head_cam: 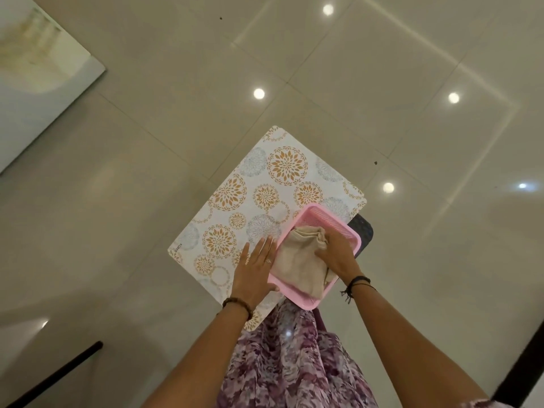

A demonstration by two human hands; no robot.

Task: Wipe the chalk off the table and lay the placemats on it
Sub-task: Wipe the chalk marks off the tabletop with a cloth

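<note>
A floral placemat [259, 195] with orange and blue rosettes lies in front of me, over a dark stool or small surface [363, 231]. A pink perforated basket [321, 213] sits on its right part. Inside the basket lies a beige cloth [294, 260]. My right hand [338, 251] grips the bunched top of the cloth inside the basket. My left hand [256, 272] lies flat with straight fingers on the placemat, against the basket's left rim, thumb at its near corner.
Glossy beige floor tiles [382, 83] with ceiling-light reflections surround the spot. A pale slab or tabletop [38, 69] shows at the upper left. Dark bars cross the lower left [59, 375] and lower right [524, 363]. My floral dress [288, 357] hangs below.
</note>
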